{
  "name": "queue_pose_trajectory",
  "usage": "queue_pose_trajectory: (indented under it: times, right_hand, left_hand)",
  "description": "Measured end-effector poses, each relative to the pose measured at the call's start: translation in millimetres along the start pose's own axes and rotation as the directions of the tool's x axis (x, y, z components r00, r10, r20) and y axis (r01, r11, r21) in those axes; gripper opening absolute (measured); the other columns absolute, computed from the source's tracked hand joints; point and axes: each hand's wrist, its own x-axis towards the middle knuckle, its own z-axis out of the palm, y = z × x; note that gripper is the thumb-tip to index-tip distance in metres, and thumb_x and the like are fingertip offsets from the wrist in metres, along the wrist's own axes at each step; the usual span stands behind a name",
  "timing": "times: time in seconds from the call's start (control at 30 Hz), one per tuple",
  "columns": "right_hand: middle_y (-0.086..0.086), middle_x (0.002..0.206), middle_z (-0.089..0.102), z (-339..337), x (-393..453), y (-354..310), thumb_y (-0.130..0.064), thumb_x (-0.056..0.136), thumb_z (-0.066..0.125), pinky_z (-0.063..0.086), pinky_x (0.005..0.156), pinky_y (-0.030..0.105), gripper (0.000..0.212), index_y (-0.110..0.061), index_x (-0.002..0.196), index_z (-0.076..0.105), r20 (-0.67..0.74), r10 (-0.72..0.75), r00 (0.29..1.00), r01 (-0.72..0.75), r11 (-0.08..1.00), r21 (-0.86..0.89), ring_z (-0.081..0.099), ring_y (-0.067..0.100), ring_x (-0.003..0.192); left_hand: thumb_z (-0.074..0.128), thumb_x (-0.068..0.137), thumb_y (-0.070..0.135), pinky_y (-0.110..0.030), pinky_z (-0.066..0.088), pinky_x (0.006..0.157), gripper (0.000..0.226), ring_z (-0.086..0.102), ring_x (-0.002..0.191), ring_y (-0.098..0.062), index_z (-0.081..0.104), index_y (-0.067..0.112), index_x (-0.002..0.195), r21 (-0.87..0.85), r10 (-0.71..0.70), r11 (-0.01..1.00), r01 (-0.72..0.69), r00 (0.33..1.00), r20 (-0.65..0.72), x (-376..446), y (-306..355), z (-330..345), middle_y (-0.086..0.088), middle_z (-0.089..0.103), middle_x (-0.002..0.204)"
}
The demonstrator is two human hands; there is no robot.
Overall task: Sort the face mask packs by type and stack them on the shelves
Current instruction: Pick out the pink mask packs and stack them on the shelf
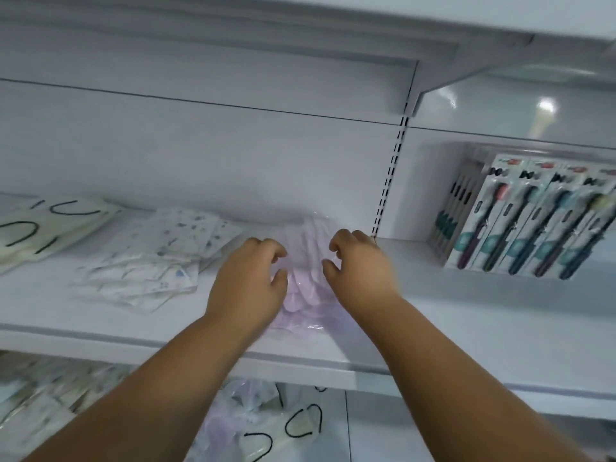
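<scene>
A stack of pale purple mask packs (306,295) in clear wrap lies on the middle shelf (100,328), close to the slotted upright. My left hand (250,281) is over the stack's left side and my right hand (360,271) over its right side. Both have loosely curled fingers with a gap to the thumb, and neither plainly pinches a pack. To the left lies a fanned pile of white patterned mask packs (160,261). At the far left are cream packs with black ear loops (40,228).
Boxed toothbrushes (526,221) stand upright in the shelf bay to the right. On the lower shelf lie mixed packs, purple and white ones with black loops (266,425) and patterned ones (40,395). Another shelf (300,35) overhangs above.
</scene>
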Motion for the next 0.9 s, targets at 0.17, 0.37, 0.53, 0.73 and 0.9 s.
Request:
queue_pose_trajectory:
  times: [0.17, 0.37, 0.53, 0.73, 0.9]
  right_hand:
    - [0.001, 0.102, 0.059, 4.6, -53.1, -53.2, -0.025, 0.094, 0.062, 0.045, 0.070, 0.031, 0.016, -0.015, 0.105, 0.062, -0.077, 0.019, 0.997, -0.009, 0.993, 0.119, 0.058, 0.020, 0.087]
    - [-0.009, 0.088, 0.058, 45.2, -143.9, -151.4, -0.024, 0.091, 0.065, 0.046, 0.067, 0.027, 0.005, -0.020, 0.091, 0.062, -0.078, 0.069, 0.995, -0.045, 0.961, 0.272, 0.055, 0.009, 0.074]
    - [-0.006, 0.087, 0.060, 79.6, -189.6, -203.4, -0.023, 0.090, 0.063, 0.050, 0.070, 0.036, 0.006, -0.018, 0.088, 0.063, 0.034, 0.004, 0.999, -0.014, 0.955, 0.296, 0.056, 0.013, 0.078]
    - [-0.006, 0.087, 0.060, 132.9, -220.0, -222.9, -0.027, 0.091, 0.064, 0.046, 0.070, 0.030, 0.009, -0.018, 0.089, 0.063, 0.213, -0.076, 0.974, -0.003, 0.937, 0.351, 0.054, 0.010, 0.078]
    - [-0.008, 0.089, 0.057, 180.0, -244.7, -227.6, -0.026, 0.091, 0.066, 0.046, 0.067, 0.028, 0.008, -0.019, 0.092, 0.062, 0.359, 0.031, 0.933, -0.168, 0.919, 0.358, 0.054, 0.008, 0.074]
  left_hand:
    - [0.064, 0.093, 0.025, -0.021, 0.036, 0.072, 0.020, 0.050, 0.085, -0.007, 0.061, 0.028, 0.113, -0.063, 0.014, 0.998, -0.011, 0.999, 0.048, -58.5, -28.0, -45.2, 0.014, 0.055, 0.105]
    - [0.062, 0.093, 0.023, -0.010, 0.033, 0.069, 0.019, 0.047, 0.081, -0.003, 0.063, 0.027, 0.111, -0.062, 0.007, 0.998, 0.002, 0.989, 0.151, -155.5, -99.9, -108.6, 0.019, 0.052, 0.095]
    - [0.062, 0.093, 0.024, -0.010, 0.030, 0.070, 0.021, 0.046, 0.082, -0.004, 0.063, 0.024, 0.115, -0.005, -0.044, 0.999, 0.047, 0.963, 0.267, -221.2, -149.7, -139.7, 0.016, 0.054, 0.099]
    - [0.065, 0.092, 0.024, -0.022, 0.045, 0.074, 0.024, 0.049, 0.084, -0.006, 0.064, 0.023, 0.116, 0.097, -0.240, 0.971, 0.221, 0.919, 0.312, -276.6, -190.2, -139.4, 0.009, 0.059, 0.105]
    - [0.060, 0.096, 0.027, -0.028, 0.047, 0.087, 0.027, 0.052, 0.096, -0.009, 0.060, 0.025, 0.123, 0.128, -0.312, 0.950, 0.286, 0.817, 0.485, -308.0, -224.9, -132.7, 0.010, 0.057, 0.115]
